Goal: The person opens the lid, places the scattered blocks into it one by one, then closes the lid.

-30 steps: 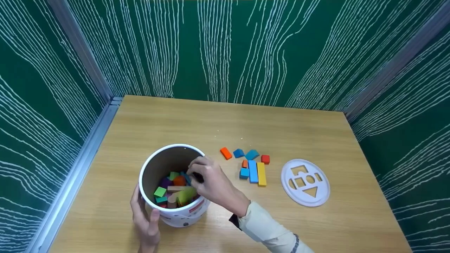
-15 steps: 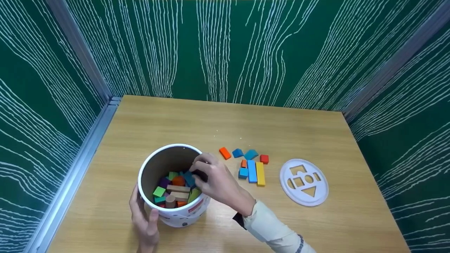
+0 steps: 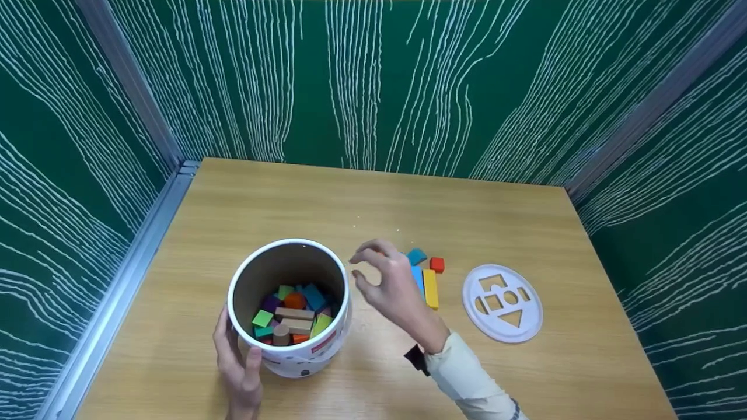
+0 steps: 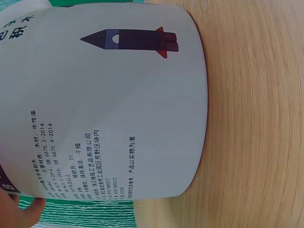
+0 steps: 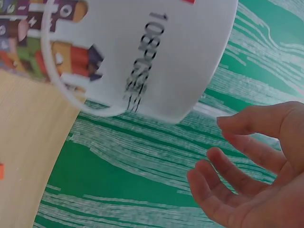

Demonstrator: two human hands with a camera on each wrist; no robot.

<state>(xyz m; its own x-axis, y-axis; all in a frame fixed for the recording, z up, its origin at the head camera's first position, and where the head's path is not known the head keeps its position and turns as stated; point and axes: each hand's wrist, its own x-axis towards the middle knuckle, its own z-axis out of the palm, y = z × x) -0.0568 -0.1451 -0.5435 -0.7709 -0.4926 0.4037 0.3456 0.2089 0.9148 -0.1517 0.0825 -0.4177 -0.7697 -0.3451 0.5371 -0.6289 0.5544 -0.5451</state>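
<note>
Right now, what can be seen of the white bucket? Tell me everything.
The white bucket is round and smooth-walled, like card or plastic, with a white rim and a darker, brownish inside. Its wall carries a printed rocket, small lettering, colourful pictures and "108PCS"; a thin white loop, perhaps a handle, shows against it. It stands on the table, apparently upright, uncovered, with mixed coloured blocks low inside. The left hand holds its left side; the right hand is apart from it.
</note>
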